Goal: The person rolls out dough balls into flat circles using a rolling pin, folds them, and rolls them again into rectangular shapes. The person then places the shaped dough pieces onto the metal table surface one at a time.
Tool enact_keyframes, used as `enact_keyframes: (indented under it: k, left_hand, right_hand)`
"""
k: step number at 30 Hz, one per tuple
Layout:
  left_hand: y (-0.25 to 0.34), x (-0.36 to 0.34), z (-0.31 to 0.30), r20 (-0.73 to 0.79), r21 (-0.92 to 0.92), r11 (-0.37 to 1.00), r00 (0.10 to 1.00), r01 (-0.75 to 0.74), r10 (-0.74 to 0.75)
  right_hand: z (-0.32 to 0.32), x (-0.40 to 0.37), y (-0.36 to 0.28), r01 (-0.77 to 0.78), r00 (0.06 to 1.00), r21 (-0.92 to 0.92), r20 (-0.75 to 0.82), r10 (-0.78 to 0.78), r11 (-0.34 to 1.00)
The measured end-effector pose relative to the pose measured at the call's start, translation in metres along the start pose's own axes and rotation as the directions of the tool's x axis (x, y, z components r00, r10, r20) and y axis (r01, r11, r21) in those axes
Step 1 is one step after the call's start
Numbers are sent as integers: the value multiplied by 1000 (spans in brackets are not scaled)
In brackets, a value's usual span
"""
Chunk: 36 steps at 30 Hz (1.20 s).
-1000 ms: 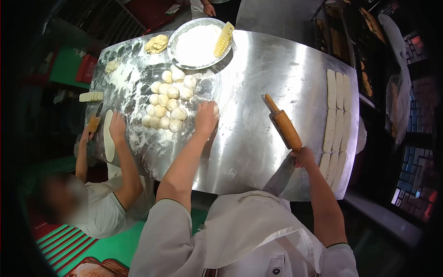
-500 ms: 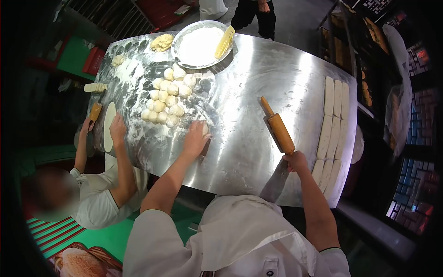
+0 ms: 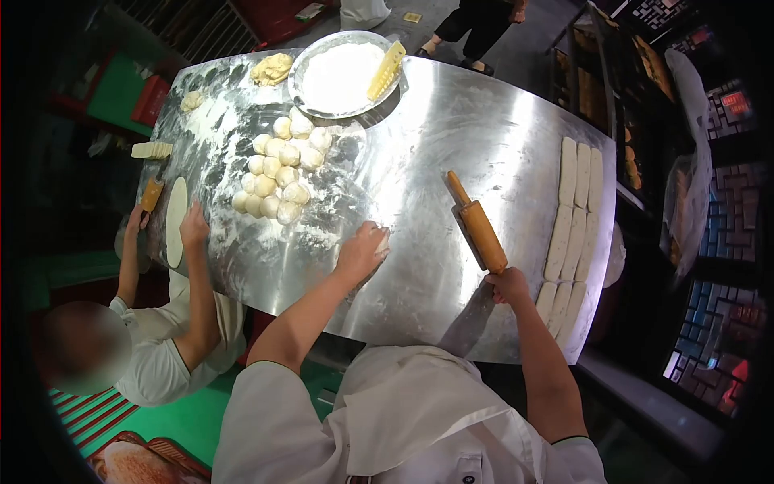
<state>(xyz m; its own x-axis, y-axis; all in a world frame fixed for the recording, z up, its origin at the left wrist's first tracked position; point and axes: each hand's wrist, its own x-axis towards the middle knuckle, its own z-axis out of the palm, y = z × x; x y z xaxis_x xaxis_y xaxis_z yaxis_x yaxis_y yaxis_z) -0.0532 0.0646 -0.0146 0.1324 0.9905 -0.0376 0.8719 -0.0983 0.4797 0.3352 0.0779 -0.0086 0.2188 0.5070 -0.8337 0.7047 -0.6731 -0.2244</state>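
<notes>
My left hand (image 3: 360, 253) is closed around a small floured dough ball (image 3: 384, 244), held over the steel table (image 3: 419, 282) to the right of a cluster of dough balls (image 3: 282, 173). Most of the held ball is hidden behind the fingers. In my right hand (image 3: 508, 287) is the near handle of a wooden rolling pin (image 3: 483, 236); its far handle points away from me, up and to the left. To the right of the pin, rows of long pale dough strips (image 3: 568, 218) lie along the table's edge.
A large flour bowl (image 3: 297, 97) stands at the far edge, with a yellow scraper (image 3: 387, 71) in it. Beside it sits a lump of yellow dough (image 3: 272, 69). On the left, a co-worker (image 3: 173, 339) handles a flat dough sheet (image 3: 176, 222) and another rolling pin (image 3: 151, 195).
My left hand has moved right with the dough ball, away from the cluster. My right hand still grips the rolling pin. Two people's legs at the back have shifted.
</notes>
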Motion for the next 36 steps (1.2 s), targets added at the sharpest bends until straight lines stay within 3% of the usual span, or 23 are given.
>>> enact_keyframes:
  k: [1,2,4,6,9,12,14,16,18,22,24,25,27,30,31,32,34,36]
  left_hand:
    - [0,-7,3,70,-20,992,989,-128,129]
    - [-8,-4,5,75,-22,991,988,-134,135]
    - [-30,14,1,-147,38,999,989,-26,32]
    - [-51,50,-9,-260,-81,968,933,236,-249]
    - [-52,103,-35,-339,-108,968,906,228,-252]
    - [-13,123,-37,-243,-71,960,929,271,-281]
    - [5,115,-21,-88,-101,972,972,210,-219]
    - [24,90,-6,52,-86,993,996,75,-71]
    - [29,50,10,73,-112,989,992,-96,105]
    - [8,0,-2,60,-56,995,995,-80,83]
    - [-15,-13,-15,-115,-15,985,979,169,-170]
    - [-25,-17,-25,-116,-9,984,978,175,-175]
    - [-36,-20,-38,-91,-11,885,881,466,-465]
    - [-29,-26,-39,-152,60,925,919,376,-364]
    - [-36,-28,-28,-202,98,959,949,265,-241]
    - [-38,-31,-24,-206,100,957,947,271,-247]
    - [-20,-28,-30,24,-32,951,952,307,-306]
    - [-11,-21,-27,-48,-67,938,938,339,-342]
  right_hand:
    - [-1,-3,-2,10,1000,-5,-11,-10,1000]
    - [-1,-6,-3,20,1000,-9,-23,-20,1000]
    - [1,-2,1,27,999,3,-25,-27,1000]
    - [2,0,4,39,999,11,-27,-39,999]
    - [0,3,-3,-9,999,-9,-34,9,1000]
    - [3,4,4,8,1000,10,-30,-8,1000]
    - [3,9,7,-4,1000,58,-20,5,998]
    - [4,10,8,-7,1000,48,-26,8,999]
    - [4,9,7,-4,1000,39,-27,5,999]
    - [1,7,5,7,1000,40,-17,-7,999]
    - [0,5,2,4,1000,38,-7,-4,999]
    - [-1,4,1,8,1000,24,-1,-8,1000]
    - [-2,3,2,13,1000,4,8,-13,1000]
    - [-5,3,2,23,1000,-10,19,-23,1000]
    - [-5,3,2,39,999,-9,20,-39,999]
    - [-5,3,2,57,998,-7,21,-57,998]
    - [-5,6,2,77,997,-22,25,-76,997]
    - [-5,5,5,82,996,-33,33,-81,996]
